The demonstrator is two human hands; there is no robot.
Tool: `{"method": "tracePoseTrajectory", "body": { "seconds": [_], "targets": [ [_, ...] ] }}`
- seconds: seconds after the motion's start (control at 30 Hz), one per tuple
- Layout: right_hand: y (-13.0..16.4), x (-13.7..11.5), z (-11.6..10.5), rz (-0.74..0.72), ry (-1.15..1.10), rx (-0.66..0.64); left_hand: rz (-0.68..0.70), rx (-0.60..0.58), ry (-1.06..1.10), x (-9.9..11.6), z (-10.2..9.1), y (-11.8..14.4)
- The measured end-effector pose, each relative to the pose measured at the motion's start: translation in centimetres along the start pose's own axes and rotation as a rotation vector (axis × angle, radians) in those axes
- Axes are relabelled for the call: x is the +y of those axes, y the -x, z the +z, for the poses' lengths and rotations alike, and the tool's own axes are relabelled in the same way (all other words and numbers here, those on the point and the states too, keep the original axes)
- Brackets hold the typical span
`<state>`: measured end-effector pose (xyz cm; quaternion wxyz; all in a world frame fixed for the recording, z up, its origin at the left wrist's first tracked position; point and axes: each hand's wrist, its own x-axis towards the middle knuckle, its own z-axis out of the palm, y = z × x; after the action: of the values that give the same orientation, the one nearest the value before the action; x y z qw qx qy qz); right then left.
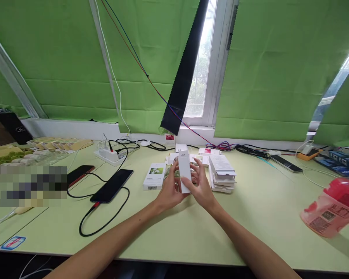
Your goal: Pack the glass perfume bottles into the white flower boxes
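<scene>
Holding a slim white box upright between both hands, you've got it just above the middle of the table. Your left hand wraps its near side, your right hand closes on the other, fingers curled around it. A stack of flat cartons sits just right of it, a flower-printed box just left, a charging phone farther left.

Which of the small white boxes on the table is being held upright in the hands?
The tall narrow white box, gripped between the left hand and right hand. The flower-picture box lies flat; the flattened boxes sit stacked.
</scene>
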<state>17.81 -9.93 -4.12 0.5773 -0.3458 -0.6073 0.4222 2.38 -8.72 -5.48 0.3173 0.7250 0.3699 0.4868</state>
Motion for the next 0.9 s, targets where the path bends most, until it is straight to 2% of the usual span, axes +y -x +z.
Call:
{"method": "tracePoseTrajectory", "body": {
  "seconds": [0.33, 0.53, 0.73, 0.9],
  "targets": [
    [0.3, -0.1, 0.2, -0.105, 0.170, 0.068, 0.079, 0.010, 0.066, 0.4, 0.2, 0.2],
    [0.2, -0.7, 0.1, -0.161, 0.237, 0.071, 0.061, -0.008, 0.090, 0.6, 0.2, 0.2],
    [-0.1, -1.0, -0.2, -0.258, 0.340, 0.086, 0.060, -0.008, 0.008, 1.0, 0.3, 0.3],
    [-1.0, -2.5, -0.9, -0.294, 0.454, 0.100, 0.067, -0.033, -0.032, 1.0, 0.2, 0.4]
  ]
}}
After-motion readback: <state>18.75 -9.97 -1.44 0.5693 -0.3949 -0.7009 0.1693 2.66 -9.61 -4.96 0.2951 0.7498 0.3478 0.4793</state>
